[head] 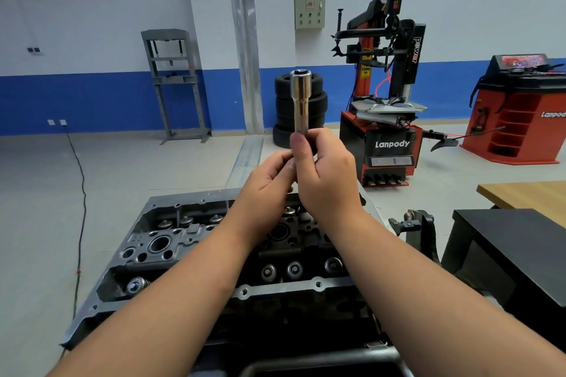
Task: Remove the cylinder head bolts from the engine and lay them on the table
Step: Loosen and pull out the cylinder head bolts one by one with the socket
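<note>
Both hands were up in the air, over the far part of the engine (196, 254). They held a long shiny metal socket (300, 101) that stood straight up, with its wide open end at the top. The right hand (326, 174) had its fingers and thumb curled round the bottom of the socket. The left hand (268, 180) was pressed close beside the right one, and its fingers were curled in at the bottom of the socket too. What was under the socket, inside the two hands, was hidden, so I could not tell if a bolt was there.

The engine sat low and near, under both arms. Its top was open. Round valve springs (294, 269) showed in a row on the near side, and more sat on the far side. A big round hole (160, 244) showed on the left part. I could not tell which parts were the head bolts.

On the right there was a black table (520, 242), and just past it a wooden table top (530, 196). No bolts showed on the parts of them that could be seen.

Far away, a stack of black tyres (315, 107) stood by the blue and white wall. To the right of it was a red and black tyre machine (386, 131) with the word "Lanpody" on it. Another red machine (520, 113) stood at the far right. A grey metal frame (174, 82) stood at the far left, and a black cable (80, 208) ran along the floor on the left.
</note>
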A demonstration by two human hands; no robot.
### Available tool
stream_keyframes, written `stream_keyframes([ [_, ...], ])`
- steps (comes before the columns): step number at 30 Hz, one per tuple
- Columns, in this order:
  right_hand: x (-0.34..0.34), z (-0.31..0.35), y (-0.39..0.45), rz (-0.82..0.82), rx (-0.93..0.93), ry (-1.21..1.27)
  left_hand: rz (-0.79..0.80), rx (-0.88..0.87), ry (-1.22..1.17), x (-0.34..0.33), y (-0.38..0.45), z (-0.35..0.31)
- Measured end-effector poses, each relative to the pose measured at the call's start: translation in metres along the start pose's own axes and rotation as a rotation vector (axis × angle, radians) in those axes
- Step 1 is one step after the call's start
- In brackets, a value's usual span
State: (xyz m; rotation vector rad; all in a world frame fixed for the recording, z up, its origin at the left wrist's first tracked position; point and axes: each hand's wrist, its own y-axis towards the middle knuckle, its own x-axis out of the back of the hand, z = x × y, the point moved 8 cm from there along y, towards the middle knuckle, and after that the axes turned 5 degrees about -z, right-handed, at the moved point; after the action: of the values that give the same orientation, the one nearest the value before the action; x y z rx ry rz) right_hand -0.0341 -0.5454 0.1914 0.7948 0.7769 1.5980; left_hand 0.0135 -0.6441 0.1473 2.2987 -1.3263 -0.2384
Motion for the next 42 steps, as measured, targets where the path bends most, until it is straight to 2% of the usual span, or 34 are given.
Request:
stream_keyframes([
  [10,0.003,0.003,0.0,-0.013,0.009,0.05,-0.047,-0.003,0.051,0.006,0.001,0.001],
  [17,-0.003,0.0,0.0,0.022,0.005,0.039,0.032,-0.012,0.047,-0.003,-0.002,-0.003],
  [24,0.001,0.005,-0.001,0.0,0.039,0.044,-0.018,-0.037,0.037,0.002,0.002,-0.003],
  [30,-0.005,0.0,0.0,0.048,-0.005,0.025,0.05,-0.022,0.007,-0.005,-0.003,-0.005],
  [34,-0.005,0.002,-0.001,0.051,-0.009,0.031,0.004,-0.045,0.081,0.0,-0.001,-0.007],
  [39,0.002,0.004,0.0,-0.008,0.02,0.022,-0.052,-0.03,0.057,0.005,0.002,-0.003],
  [42,-0.002,0.002,0.0,0.029,0.011,0.004,-0.032,-0.002,0.007,0.002,0.001,-0.001],
])
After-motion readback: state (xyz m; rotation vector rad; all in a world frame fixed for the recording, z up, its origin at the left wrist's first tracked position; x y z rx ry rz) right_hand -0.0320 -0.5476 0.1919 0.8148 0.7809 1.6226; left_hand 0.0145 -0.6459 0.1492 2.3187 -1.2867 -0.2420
